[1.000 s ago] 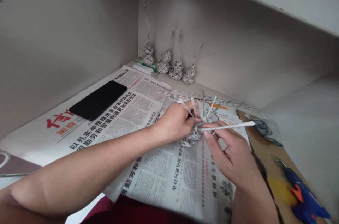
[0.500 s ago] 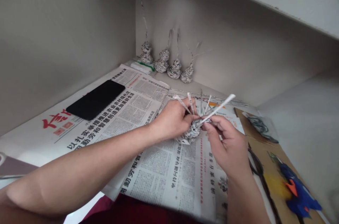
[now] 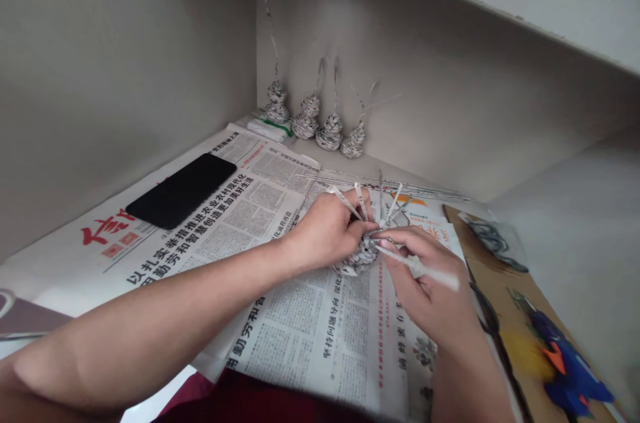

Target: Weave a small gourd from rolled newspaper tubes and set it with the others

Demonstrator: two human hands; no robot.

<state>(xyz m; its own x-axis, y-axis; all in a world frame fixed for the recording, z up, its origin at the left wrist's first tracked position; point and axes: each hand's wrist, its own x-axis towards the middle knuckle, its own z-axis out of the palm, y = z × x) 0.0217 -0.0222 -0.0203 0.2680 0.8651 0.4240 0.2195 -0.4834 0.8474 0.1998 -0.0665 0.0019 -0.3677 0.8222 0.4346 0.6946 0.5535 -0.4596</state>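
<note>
My left hand (image 3: 333, 226) is closed around a small piece woven from rolled newspaper strips (image 3: 353, 262). Several thin paper spokes stick up from its top, past my fingers. At its right edge, my right hand (image 3: 425, 263) has thumb and forefinger together on a paper strip (image 3: 420, 266). This strip's pale, motion-blurred end lies across my right hand, pointing right and toward me. The fingertips hide the exact spot where they grip.
Newspaper sheets (image 3: 295, 316) cover the table, with a black phone (image 3: 183, 190) on the left. Several woven gourd shapes (image 3: 305, 118) stand along the back wall. Long paper rods (image 3: 430, 188) lie behind my hands. Cardboard (image 3: 505, 290) with a blue-and-orange item (image 3: 565, 360) lies right.
The thick paper strip has swung from pointing up and right to lying down over my right hand. My right fingers shifted slightly at the weave; my left hand keeps its hold.
</note>
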